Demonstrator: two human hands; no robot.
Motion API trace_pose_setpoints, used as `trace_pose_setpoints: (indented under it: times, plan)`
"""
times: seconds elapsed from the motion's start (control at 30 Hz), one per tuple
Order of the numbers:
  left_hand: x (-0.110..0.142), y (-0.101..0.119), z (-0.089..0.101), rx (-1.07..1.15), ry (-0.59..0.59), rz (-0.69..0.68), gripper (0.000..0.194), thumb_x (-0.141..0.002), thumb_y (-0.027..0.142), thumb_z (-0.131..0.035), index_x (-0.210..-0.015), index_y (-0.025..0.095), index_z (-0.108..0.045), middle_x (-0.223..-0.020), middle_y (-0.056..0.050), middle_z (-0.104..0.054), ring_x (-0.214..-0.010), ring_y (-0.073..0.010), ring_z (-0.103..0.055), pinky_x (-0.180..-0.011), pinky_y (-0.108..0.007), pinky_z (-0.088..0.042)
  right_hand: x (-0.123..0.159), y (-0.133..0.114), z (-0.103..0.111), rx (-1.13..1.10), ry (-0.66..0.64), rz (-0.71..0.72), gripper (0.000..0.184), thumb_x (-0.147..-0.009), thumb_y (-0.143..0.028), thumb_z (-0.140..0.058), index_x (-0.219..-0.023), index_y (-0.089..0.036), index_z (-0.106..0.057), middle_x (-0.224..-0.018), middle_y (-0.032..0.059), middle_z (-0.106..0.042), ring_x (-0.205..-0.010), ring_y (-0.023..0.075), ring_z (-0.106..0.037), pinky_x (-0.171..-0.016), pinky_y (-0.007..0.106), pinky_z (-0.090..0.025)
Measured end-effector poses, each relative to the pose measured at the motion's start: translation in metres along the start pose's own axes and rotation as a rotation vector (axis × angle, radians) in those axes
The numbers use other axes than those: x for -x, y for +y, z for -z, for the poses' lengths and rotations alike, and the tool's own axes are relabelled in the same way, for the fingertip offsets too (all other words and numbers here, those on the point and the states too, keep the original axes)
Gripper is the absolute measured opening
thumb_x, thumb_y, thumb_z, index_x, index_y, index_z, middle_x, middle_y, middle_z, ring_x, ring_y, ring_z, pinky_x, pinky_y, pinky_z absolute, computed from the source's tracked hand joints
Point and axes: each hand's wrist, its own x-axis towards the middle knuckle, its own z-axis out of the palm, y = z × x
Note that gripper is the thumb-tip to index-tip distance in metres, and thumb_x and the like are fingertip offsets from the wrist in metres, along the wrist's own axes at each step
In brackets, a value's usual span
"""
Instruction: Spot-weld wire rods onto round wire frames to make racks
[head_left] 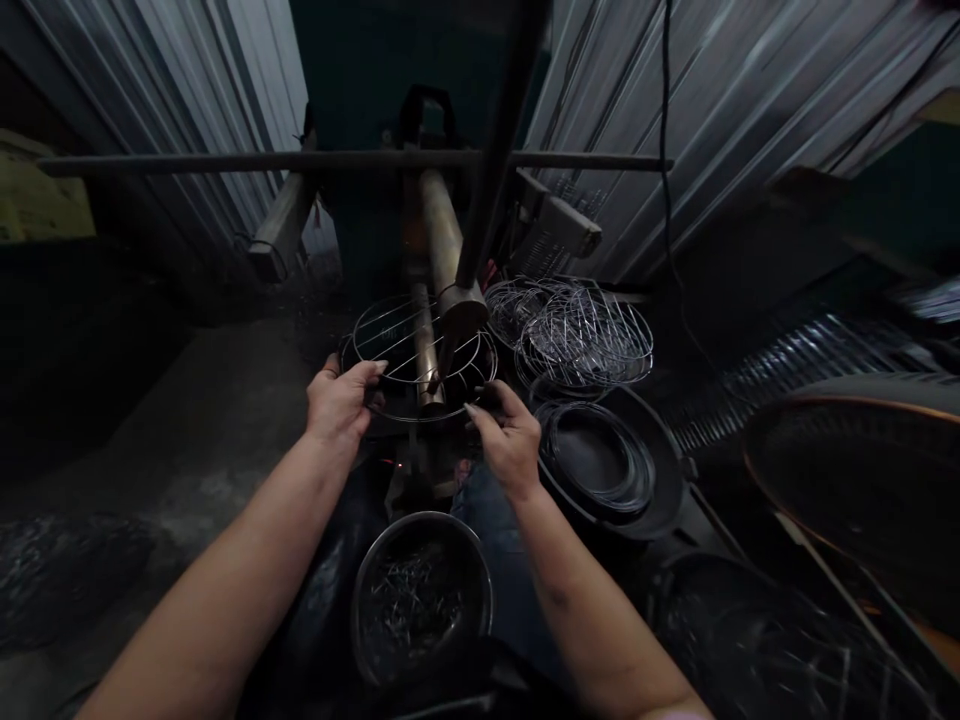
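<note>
The person's left hand (337, 400) pinches the near left edge of a round wire frame (401, 378), its thumb laid along the top and pointing inward, the other fingers curled beneath and partly hidden. The right hand (510, 440) pinches the same frame at its near right edge between thumb and fingers; in the dim light the exact contact of those fingertips is hard to make out. The frame lies between the two hands and reaches a little beyond them, a smaller ring with cross wires showing over a wider outer ring. Also between the hands, a narrow metal rod (425, 350) runs toward the person, overlapping the frame in view; whether the two touch cannot be told. Above it and beyond the hands is a thicker cylindrical bar (442, 230), with a dark slanting pole (502, 140) rising from near its close end. Farther off, past both hands, a long horizontal bar (225, 162) stretches out to either side. Beyond the right hand and to its right sits a heap of wire racks (585, 335), bright and tangled. Just to the right of the right hand, a dark basin (671, 490) holds a coil of wire (637, 470). Closer to the body than either hand, between the forearms, stands a metal bowl (487, 590) with short wire pieces (405, 590) scattered inside. Well to the right of the right hand is a large round object with an orange rim (862, 402).
</note>
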Motion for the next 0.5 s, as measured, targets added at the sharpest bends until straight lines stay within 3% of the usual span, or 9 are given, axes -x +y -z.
trace_pose_setpoints:
  times: [0.13, 0.37, 0.5]
  plan:
    - [0.003, 0.005, -0.002, -0.026, 0.049, 0.036, 0.049, -0.048, 0.006, -0.073, -0.087, 0.020, -0.046, -0.063, 0.004, -0.056, -0.049, -0.0108, -0.052, -0.040, -0.019, -0.040, -0.014, 0.008, 0.008, 0.168, -0.183, 0.183, 0.018, -0.081, -0.028, -0.062, -0.095, -0.021, -0.071, -0.082, 0.0023, -0.071, -0.072, 0.0177, -0.066, -0.072, 0.029, -0.054]
    - [0.007, 0.012, -0.003, -0.063, 0.027, 0.046, 0.042, -0.048, 0.006, -0.073, -0.077, 0.019, -0.045, -0.059, 0.004, -0.054, -0.047, -0.0109, -0.051, -0.039, -0.020, -0.040, -0.019, 0.008, 0.004, 0.250, -0.203, 0.345, 0.017, -0.084, -0.022, -0.055, -0.093, -0.019, -0.068, -0.085, 0.0057, -0.072, -0.077, 0.0187, -0.067, -0.076, 0.029, -0.054]
    - [0.004, 0.018, 0.006, -0.084, 0.102, 0.055, 0.042, -0.047, 0.005, -0.073, -0.078, 0.018, -0.046, -0.062, 0.003, -0.057, -0.048, -0.0121, -0.055, -0.041, -0.020, -0.041, -0.014, 0.006, -0.002, 0.303, -0.264, 0.424, 0.019, -0.086, -0.020, -0.051, -0.097, -0.018, -0.066, -0.084, 0.0061, -0.070, -0.075, 0.0178, -0.065, -0.074, 0.028, -0.053]
